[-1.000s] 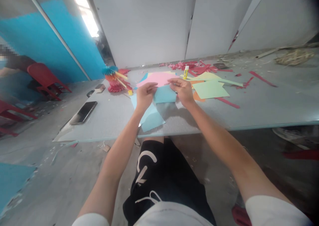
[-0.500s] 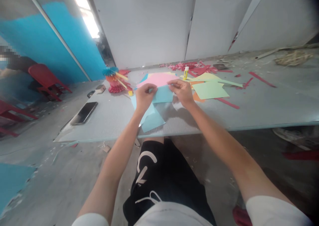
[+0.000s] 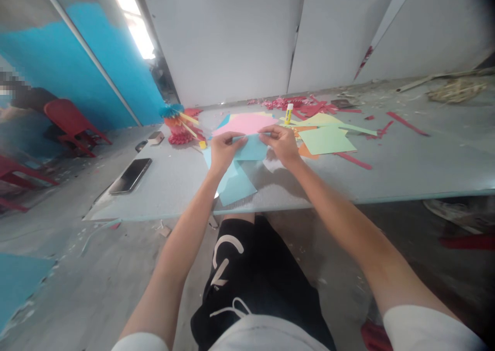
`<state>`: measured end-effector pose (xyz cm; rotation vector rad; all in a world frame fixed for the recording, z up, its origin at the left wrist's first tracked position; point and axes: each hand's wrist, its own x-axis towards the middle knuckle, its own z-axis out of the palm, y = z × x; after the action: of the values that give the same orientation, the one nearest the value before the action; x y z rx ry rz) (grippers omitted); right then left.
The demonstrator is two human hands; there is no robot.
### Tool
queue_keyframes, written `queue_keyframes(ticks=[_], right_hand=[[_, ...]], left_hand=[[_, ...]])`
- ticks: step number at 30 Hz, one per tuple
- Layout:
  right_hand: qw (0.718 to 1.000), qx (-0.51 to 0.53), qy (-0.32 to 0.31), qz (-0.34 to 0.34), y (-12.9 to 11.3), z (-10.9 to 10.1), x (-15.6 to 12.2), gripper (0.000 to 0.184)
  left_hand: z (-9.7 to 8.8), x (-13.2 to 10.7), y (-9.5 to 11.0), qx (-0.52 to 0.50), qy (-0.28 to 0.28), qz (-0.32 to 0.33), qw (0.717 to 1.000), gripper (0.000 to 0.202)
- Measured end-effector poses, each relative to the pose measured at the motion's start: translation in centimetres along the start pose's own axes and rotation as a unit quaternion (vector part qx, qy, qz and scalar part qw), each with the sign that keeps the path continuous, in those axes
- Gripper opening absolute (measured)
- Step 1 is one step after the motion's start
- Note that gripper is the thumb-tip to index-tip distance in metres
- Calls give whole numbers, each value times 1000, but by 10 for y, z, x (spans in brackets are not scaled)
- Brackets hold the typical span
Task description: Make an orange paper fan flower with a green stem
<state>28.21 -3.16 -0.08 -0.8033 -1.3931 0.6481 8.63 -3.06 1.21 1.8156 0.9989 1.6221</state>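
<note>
While the left hand (image 3: pixel 223 154) and right hand (image 3: pixel 282 145) pinch the top edge of a pale blue paper sheet (image 3: pixel 251 150) on a grey table (image 3: pixel 162 188), their fingertips (image 3: pixel 240 140) sit closer together than a moment before. A second blue sheet (image 3: pixel 234 186) lies beneath the left hand, a pink sheet (image 3: pixel 243 124) just beyond. Fingers hide the pinched edge, so any fold is unclear.
</note>
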Motion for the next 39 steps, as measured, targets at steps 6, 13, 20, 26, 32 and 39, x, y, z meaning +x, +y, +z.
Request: queue_keyframes(ticks=[6, 13, 20, 26, 32, 39], right_hand=[[1000, 11, 0, -4, 5, -1, 2, 16], [999, 19, -7, 40, 9, 0, 2, 25], [999, 1, -16, 46, -1, 1, -1, 34], [999, -2, 4, 49, 5, 3, 2, 29], [998, 4, 4, 59, 7, 2, 2, 30], [998, 17, -12, 60, 9, 2, 2, 31]], left_hand=[[1, 2, -6, -29, 7, -1, 1000, 27], [0, 3, -9, -46, 48, -35, 997, 24], [1, 2, -8, -44, 50, -39, 997, 17], [2, 2, -12, -15, 50, -37, 998, 17], [1, 3, -13, 4, 56, -30, 998, 16], [0, 3, -14, -5, 51, -30, 998, 18]])
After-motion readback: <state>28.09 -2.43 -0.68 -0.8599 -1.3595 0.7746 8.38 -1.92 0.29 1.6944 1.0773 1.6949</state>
